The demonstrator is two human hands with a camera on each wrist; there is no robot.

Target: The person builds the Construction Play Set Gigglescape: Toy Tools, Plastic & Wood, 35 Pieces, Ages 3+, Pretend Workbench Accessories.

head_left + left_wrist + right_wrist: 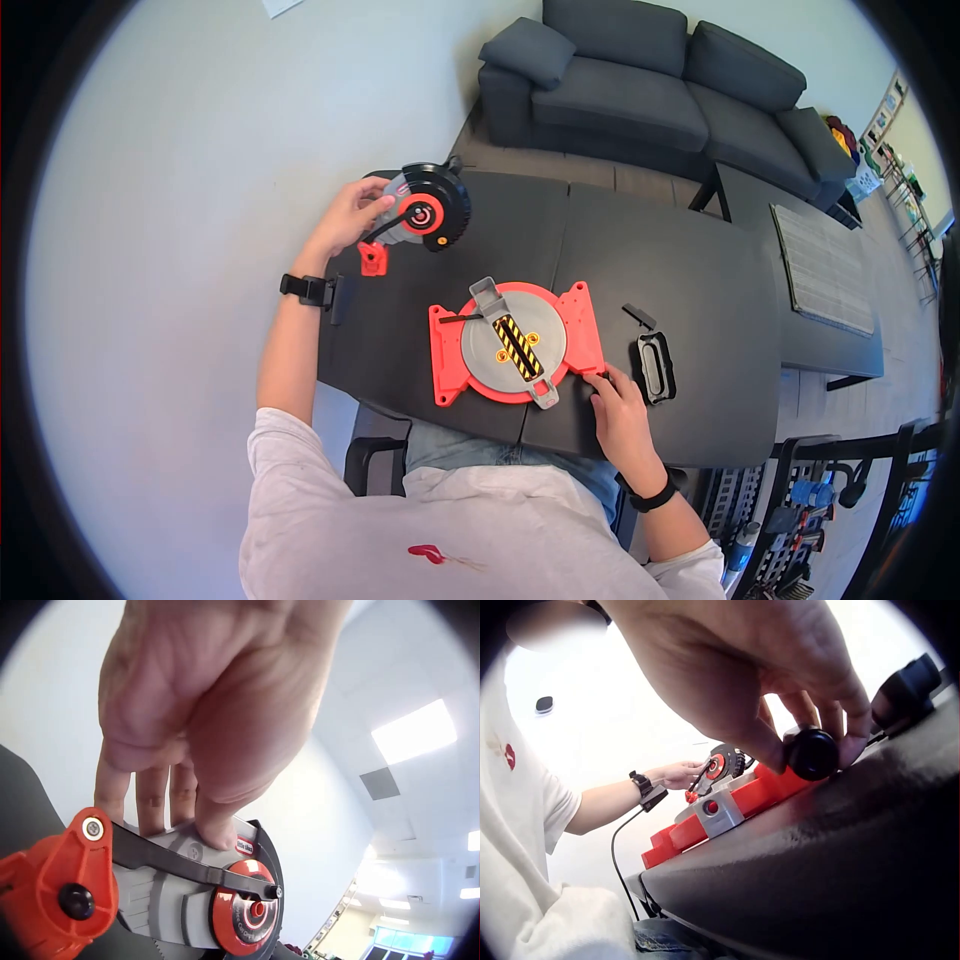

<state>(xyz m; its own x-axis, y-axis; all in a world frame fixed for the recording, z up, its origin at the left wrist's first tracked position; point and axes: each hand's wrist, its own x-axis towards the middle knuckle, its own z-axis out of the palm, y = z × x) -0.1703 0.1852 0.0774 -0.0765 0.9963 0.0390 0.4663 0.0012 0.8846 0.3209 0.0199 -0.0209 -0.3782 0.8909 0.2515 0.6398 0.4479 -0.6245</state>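
At the table's far left, my left hand [352, 217] grips the grey housing of a toy mitre saw head [172, 900], thumb beside its label. The saw head has a black toothed blade, an orange-red hub and a black link arm ending in a red bracket [373, 260]. The saw's red base [448, 350] lies flat in front of me, with a grey turntable [480, 362] and a yellow-black striped slot. My right hand [622, 415] is at the base's near right corner, pinching a black round-ended piece [814, 754] between thumb and fingers.
A black oblong piece with a hollow middle [655, 368] and a small black bar [640, 317] lie right of the base on the black table [680, 270]. A grey sofa [620, 110] stands beyond, and a side table with a woven mat [822, 270] is at right.
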